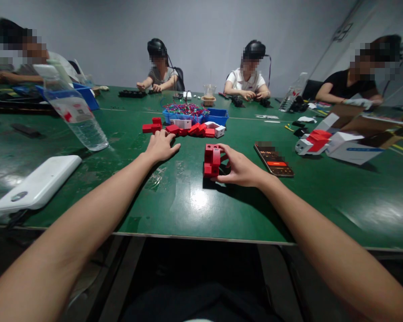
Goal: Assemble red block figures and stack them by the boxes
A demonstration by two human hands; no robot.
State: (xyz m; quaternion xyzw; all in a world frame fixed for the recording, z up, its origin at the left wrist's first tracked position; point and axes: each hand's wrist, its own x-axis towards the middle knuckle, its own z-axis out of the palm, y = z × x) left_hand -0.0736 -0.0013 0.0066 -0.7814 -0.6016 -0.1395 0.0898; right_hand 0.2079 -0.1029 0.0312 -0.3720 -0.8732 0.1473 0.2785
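My right hand (241, 167) grips a stack of red blocks (212, 160) standing on the green table (188, 201), fingers wrapped around its right side. My left hand (161, 145) reaches forward, palm down, fingers toward a row of loose red and white blocks (191, 129); whether it touches one I cannot tell. A separate red piece (152, 126) lies at the row's left end.
A blue tray (218, 116) with coloured wires sits behind the blocks. A phone (273, 159) lies right of my hand, cardboard boxes (349, 143) further right. A water bottle (75, 112) and a white device (36, 183) are left. Several people work across the table.
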